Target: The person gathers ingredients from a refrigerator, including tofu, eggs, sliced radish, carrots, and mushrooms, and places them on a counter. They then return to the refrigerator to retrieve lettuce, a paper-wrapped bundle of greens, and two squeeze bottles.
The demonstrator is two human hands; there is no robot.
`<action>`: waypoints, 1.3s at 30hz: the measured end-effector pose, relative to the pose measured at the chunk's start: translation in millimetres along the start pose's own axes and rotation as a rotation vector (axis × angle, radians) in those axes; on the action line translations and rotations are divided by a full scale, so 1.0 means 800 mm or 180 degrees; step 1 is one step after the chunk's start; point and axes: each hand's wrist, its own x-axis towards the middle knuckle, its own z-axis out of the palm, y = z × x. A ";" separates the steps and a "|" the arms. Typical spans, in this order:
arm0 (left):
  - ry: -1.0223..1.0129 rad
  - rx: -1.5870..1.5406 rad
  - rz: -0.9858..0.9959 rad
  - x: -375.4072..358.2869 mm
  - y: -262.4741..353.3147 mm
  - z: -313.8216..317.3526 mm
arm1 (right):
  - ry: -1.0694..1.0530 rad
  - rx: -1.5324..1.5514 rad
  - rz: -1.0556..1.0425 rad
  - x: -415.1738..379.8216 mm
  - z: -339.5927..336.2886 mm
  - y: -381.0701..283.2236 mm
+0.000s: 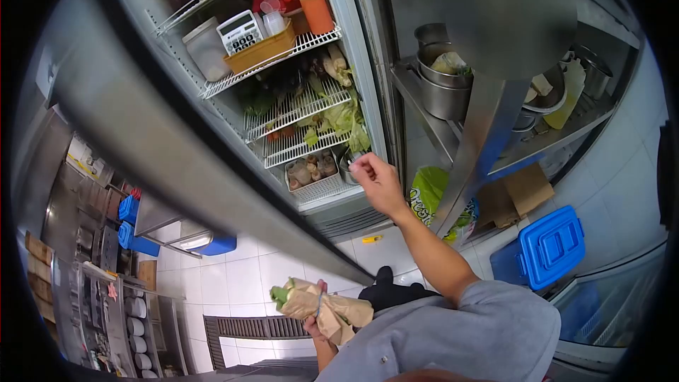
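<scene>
My left hand [312,327] is wrapped round a paper-wrapped bundle of green vegetables [325,305], held low by my body. Pale green ends stick out of the brown paper, and a thin band circles it. Reaching forward, my right hand [378,180] is at the right side of the open fridge [378,127], its fingers curled together. Whether anything is pinched in them is hidden. Close to these fingertips are leafy greens [358,140] hanging from a wire shelf and a partly covered metal pot [346,170]. A white basket [316,189] of brownish lumps sits on the fridge floor.
The fridge door [191,148] stands open across my left. Upper shelves hold a calculator [241,32], a sauce bottle [315,7] and tubs. To the right are metal pots [445,92] on a steel rack and a blue lidded bin [552,247]. A yellow object [372,239] lies on the floor.
</scene>
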 end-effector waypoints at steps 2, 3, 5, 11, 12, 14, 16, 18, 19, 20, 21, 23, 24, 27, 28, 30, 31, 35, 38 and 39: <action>0.0201 -0.0002 0.0393 -0.024 0.009 -0.070 | -0.0112 -0.0210 -0.0065 0.012 0.003 0.005; 0.0821 0.0166 0.0235 -0.049 0.021 -0.194 | -0.0219 -0.0414 -0.0124 0.020 0.005 0.008; -0.0626 -0.0400 0.0660 -0.054 0.042 -0.160 | -0.0047 -0.0593 -0.0347 0.052 0.011 0.008; 0.0725 0.0338 0.1446 -0.109 0.111 -0.128 | 0.1078 -0.1222 -0.1324 0.273 0.049 -0.063; 0.0875 0.0551 0.1459 -0.112 0.121 -0.113 | 0.1526 -0.1271 -0.1759 0.326 0.062 -0.073; 0.1108 0.1035 0.1263 -0.115 0.130 -0.081 | 0.1814 -0.1759 -0.1700 0.420 0.077 -0.096; 0.1257 0.1609 0.0944 -0.111 0.138 -0.043 | 0.1933 -0.2307 -0.1752 0.513 0.082 -0.094; 0.1263 0.2241 0.0510 -0.104 0.145 -0.007 | 0.1791 -0.2519 -0.1881 0.567 0.084 -0.088; 0.1174 0.2528 0.0287 -0.101 0.148 0.010 | 0.1757 -0.2736 -0.1787 0.576 0.085 -0.092; 0.1049 0.2817 0.0081 -0.094 0.150 0.025 | 0.1719 -0.2957 -0.1682 0.580 0.084 -0.093; 0.0907 0.3061 -0.0092 -0.086 0.153 0.040 | 0.1683 -0.2979 -0.1667 0.573 0.082 -0.097; 0.0618 0.3320 -0.0204 -0.062 0.154 0.059 | 0.0455 -0.3398 -0.1099 0.561 0.079 -0.111; 0.0499 0.3410 -0.0214 -0.046 0.154 0.064 | 0.0254 -0.3637 -0.1031 0.562 0.078 -0.109; 0.0409 0.3454 0.0027 0.016 0.143 0.076 | 0.1140 -0.3158 -0.0944 0.552 0.093 -0.109; 0.0553 0.3329 0.0103 0.042 0.137 0.076 | 0.1140 -0.3190 -0.0926 0.543 0.095 -0.114; 0.0720 0.2715 0.0080 0.089 0.127 0.048 | 0.1581 -0.2766 -0.1323 0.512 0.097 -0.132; 0.0737 0.2229 0.0009 0.111 0.130 0.025 | 0.1592 -0.2788 -0.1276 0.490 0.095 -0.146; 0.0411 0.0761 0.0214 0.213 0.135 -0.073 | 0.1619 -0.2539 -0.2016 0.373 0.078 -0.203; -0.1128 0.1186 0.0542 0.319 0.097 0.049 | 0.1258 -0.2292 -0.2014 0.281 0.064 -0.209; -0.0641 0.2018 0.0346 0.342 0.085 0.069 | 0.0986 -0.2088 -0.1832 0.256 0.059 -0.203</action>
